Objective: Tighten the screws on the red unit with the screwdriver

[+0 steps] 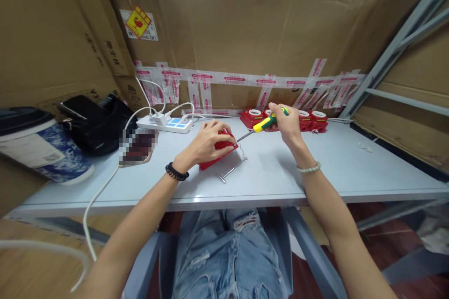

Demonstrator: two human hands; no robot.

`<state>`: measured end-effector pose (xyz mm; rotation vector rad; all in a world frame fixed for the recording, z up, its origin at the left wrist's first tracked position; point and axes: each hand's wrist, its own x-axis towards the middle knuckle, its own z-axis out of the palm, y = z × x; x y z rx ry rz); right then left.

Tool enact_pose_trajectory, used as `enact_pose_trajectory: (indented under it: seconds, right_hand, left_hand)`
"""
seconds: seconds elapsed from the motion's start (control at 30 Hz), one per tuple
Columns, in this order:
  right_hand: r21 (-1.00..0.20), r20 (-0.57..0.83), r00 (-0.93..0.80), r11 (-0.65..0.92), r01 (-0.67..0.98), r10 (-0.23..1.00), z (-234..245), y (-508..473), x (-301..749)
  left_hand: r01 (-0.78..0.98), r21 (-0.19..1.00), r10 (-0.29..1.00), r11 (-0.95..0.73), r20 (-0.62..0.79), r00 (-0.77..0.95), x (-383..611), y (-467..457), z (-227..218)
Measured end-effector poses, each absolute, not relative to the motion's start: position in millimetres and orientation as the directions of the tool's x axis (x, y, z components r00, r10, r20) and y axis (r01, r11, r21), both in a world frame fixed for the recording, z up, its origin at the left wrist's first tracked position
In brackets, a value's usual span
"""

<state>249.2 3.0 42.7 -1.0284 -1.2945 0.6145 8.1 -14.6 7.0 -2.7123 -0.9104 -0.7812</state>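
Observation:
My left hand (213,142) is closed over a red plastic housing (209,164) on the table, its fingers wrapped across the top and hiding much of it. In my right hand (286,124) is a screwdriver (261,125) with a yellow and green handle. Its metal shaft slants down to the left, and the tip meets the right side of the housing or stops very close to it. Just in front lies a thin metal rod with a crossbar end (233,170), with a fine cord at its far end.
Several red units with white round tops (318,116) stand behind my right hand. A white power strip (140,123) with plugs and cables sits at the back left. Left of it are a phone (154,147), a black bag (101,135) and a large tub (75,173). Cardboard (228,23) walls the back.

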Motion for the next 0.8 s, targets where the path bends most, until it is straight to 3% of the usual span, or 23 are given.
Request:
enact_pose_trajectory:
  seconds: [0.23,0.43,0.7,0.8]
  right_hand:
    - [-0.898,0.429,0.031,0.422,0.124,0.903,52,-6,255]
    - [-0.873,0.413,-0.115,0.429,0.233,0.903,57,-12,271]
    - [-0.809,0.495,0.031,0.448,0.380,0.868,42,2,271]
    - [-0.790,0.560,0.074,0.504,0.350,0.825,37,3,261]
  left_hand:
    - [0.603,0.013,0.513,-0.798,0.542,0.666,5,-12,6]
    - [0.594,0.023,0.516,-0.804,0.524,0.678,3,-10,5]
    - [0.590,0.025,0.520,-0.807,0.504,0.690,3,-11,7]
    - [0.588,0.032,0.519,-0.809,0.508,0.687,4,-12,8]
